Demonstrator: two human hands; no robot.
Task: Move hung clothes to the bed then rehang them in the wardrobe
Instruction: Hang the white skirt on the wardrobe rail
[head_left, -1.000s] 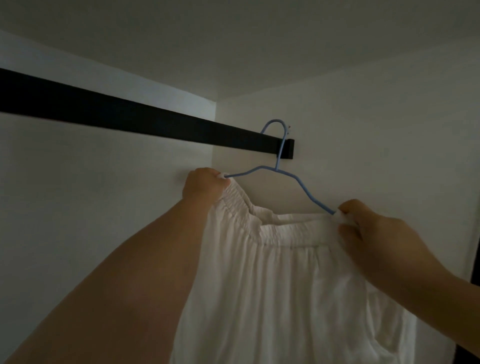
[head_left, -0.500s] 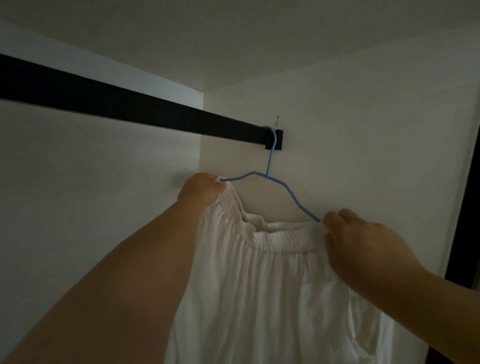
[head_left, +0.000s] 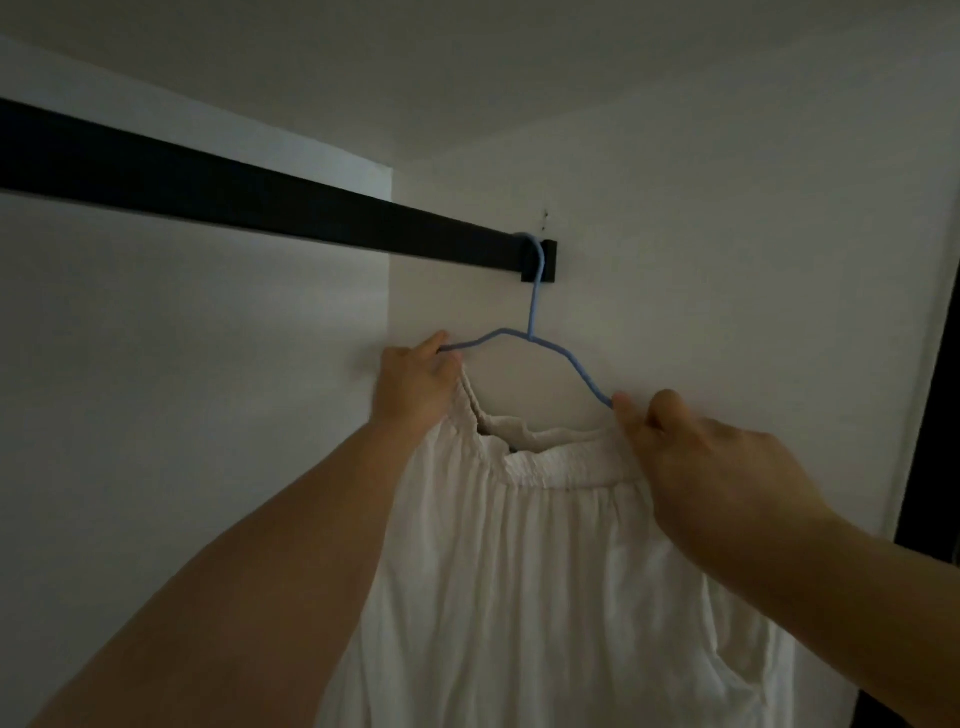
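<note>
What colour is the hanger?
Light blue hanger, clearest in the head view.

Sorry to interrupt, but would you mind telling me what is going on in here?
A person is hanging a white garment in a wardrobe. Its blue hanger is hooked over the dark rail, close to the side wall. The left hand grips one end of the hanger and the right hand pinches the other.

hanger (head_left: 562, 356): thin wire, matt pale-blue coating | garment (head_left: 545, 571): white lightweight cloth, finely crinkled, gathered ruched waistband | rail (head_left: 260, 202): flat dark bar, matt, smooth | wardrobe wall (head_left: 727, 270): white panel, smooth, matt | wardrobe ceiling (head_left: 467, 62): white, smooth, matt
</note>
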